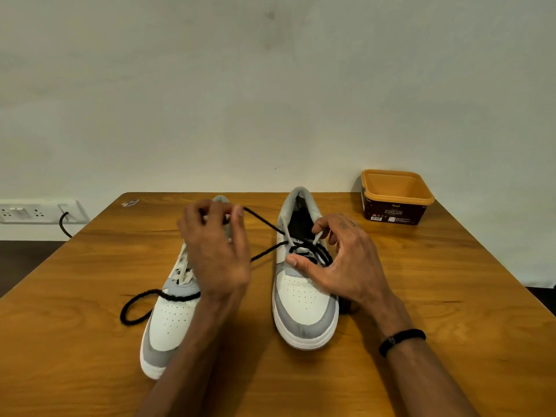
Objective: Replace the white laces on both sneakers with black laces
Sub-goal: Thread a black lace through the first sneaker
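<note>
Two white and grey sneakers stand side by side on the wooden table [451,296], toes toward me. The left sneaker [171,314] still carries white laces [183,273]. The right sneaker [304,302] has a black lace [314,255] crossed through its eyelets. One strand of it runs up to my left hand [216,251], which is raised over the left sneaker and pinches it at the fingertips. The other strand passes behind that hand and ends in a loop on the table. My right hand [346,263] grips the right sneaker's upper, thumb on one eyelet flap, fingers curled at the other.
An open orange-rimmed tub [397,197] stands at the back right corner. A small sticker [130,202] lies at the back left edge. A wall socket [36,210] with a black cable sits beyond the table's left side.
</note>
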`<move>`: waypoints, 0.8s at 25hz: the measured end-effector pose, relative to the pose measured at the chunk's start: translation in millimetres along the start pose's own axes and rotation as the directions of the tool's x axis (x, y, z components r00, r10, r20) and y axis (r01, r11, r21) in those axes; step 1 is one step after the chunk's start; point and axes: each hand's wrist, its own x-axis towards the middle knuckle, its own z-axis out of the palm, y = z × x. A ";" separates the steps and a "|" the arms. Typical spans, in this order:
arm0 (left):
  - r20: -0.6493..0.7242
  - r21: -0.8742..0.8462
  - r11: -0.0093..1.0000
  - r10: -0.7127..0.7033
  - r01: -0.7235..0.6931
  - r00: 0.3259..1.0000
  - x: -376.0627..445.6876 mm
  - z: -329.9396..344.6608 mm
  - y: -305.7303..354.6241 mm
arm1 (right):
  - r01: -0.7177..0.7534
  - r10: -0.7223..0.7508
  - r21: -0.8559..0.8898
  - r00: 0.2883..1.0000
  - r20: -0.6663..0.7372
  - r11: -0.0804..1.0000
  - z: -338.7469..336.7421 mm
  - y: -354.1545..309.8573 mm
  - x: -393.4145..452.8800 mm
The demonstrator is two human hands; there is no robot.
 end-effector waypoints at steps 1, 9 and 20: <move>-0.082 -0.072 0.995 -0.072 0.066 0.994 3.7 -3.9 -0.9 | -0.003 0.003 -0.002 1.000 0.005 1.000 -0.1 0.4 -0.1; 0.225 0.141 0.948 0.249 -0.284 0.942 -11.7 3.2 12.2 | 0.002 -0.001 0.054 1.000 -0.023 0.999 0.0 -2.5 -1.2; -0.026 0.235 0.971 0.038 -0.031 0.999 10.5 -11.4 -8.3 | 0.002 0.002 0.082 0.999 -0.046 0.997 3.3 2.6 -1.7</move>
